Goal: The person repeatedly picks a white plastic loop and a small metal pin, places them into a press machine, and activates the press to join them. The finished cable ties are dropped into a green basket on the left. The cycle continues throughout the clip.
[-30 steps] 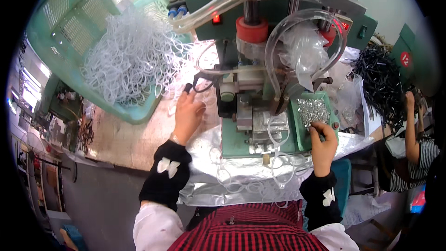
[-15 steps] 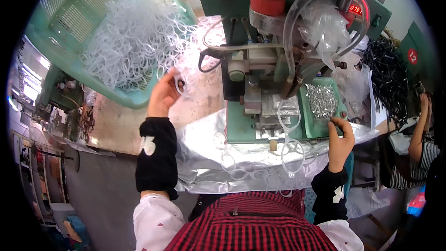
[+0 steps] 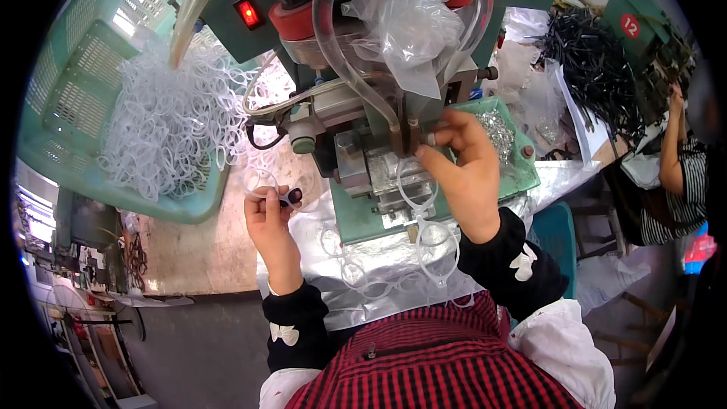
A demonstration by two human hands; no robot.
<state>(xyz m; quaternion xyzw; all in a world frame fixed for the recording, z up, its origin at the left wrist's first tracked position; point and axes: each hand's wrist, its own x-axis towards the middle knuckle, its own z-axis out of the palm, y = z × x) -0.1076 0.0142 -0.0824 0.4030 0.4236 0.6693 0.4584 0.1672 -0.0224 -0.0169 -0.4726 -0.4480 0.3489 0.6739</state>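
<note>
My left hand (image 3: 269,216) pinches a clear plastic ring (image 3: 261,179) in front of the green basket (image 3: 76,106), which holds a heap of white plastic rings (image 3: 170,121). My right hand (image 3: 462,170) is raised at the bed of the green press machine (image 3: 363,106), fingertips closed on a small metal piece beside the die. A chain of clear rings (image 3: 424,227) hangs from the machine bed down past my right wrist. Behind that hand sits a green tray of small silver parts (image 3: 503,132).
Silver foil sheet (image 3: 363,273) covers the bench edge with more loose rings on it. Clear hoses and a plastic bag (image 3: 409,19) hang over the press. A pile of black parts (image 3: 591,76) lies at the right, where another person (image 3: 678,159) works.
My left hand has come back from the basket toward me with a ring. My right hand has moved from the tray of silver parts up to the machine's die.
</note>
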